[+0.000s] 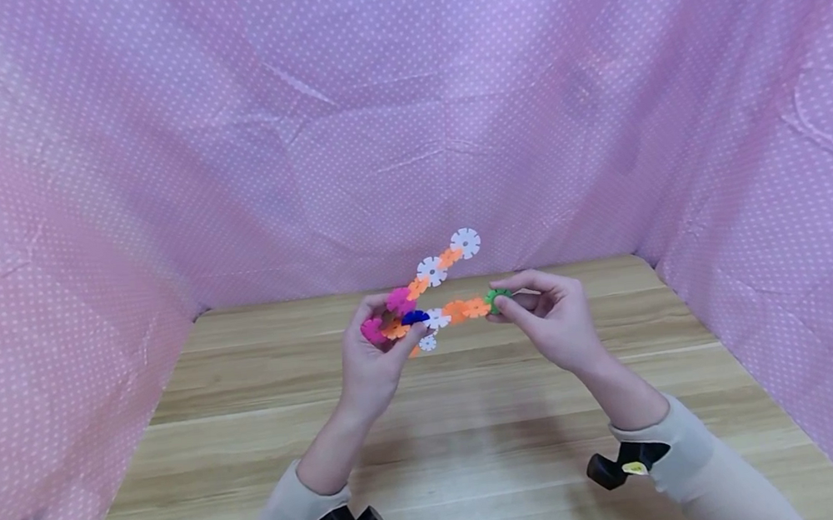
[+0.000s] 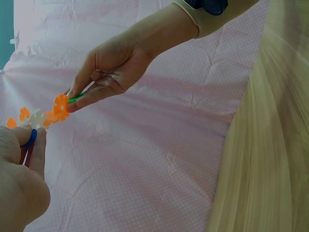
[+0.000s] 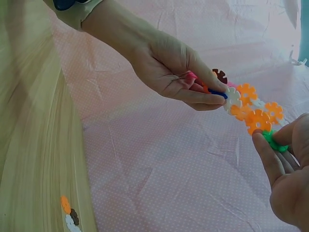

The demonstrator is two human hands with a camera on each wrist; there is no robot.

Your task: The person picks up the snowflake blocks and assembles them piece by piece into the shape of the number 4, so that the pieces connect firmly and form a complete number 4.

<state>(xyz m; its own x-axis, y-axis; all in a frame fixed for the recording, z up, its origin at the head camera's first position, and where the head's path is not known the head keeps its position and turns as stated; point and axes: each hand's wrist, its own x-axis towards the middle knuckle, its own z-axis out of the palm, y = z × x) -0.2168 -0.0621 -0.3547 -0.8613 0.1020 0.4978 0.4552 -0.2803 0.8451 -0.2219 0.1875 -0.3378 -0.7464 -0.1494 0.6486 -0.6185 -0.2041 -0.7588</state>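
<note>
A chain of notched snowflake discs is held up over the table between both hands. My left hand (image 1: 369, 372) pinches a dark blue disc (image 1: 415, 318) between thumb and fingers. At the other end, my right hand (image 1: 564, 325) pinches a green disc (image 3: 275, 141). Orange discs (image 1: 475, 308) and a white one link blue to green. From a pink disc (image 1: 399, 299) near the left fingers, a second branch slants up and away, ending in a white disc (image 1: 465, 243). A small white disc (image 1: 428, 343) hangs below. A brown disc (image 3: 219, 75) shows behind the left thumb.
The wood-grain table (image 1: 482, 471) lies beneath both forearms. Pink dotted cloth (image 1: 404, 127) rises behind it and along both sides. Loose orange, brown and white discs (image 3: 65, 204) lie near a table edge in the right wrist view.
</note>
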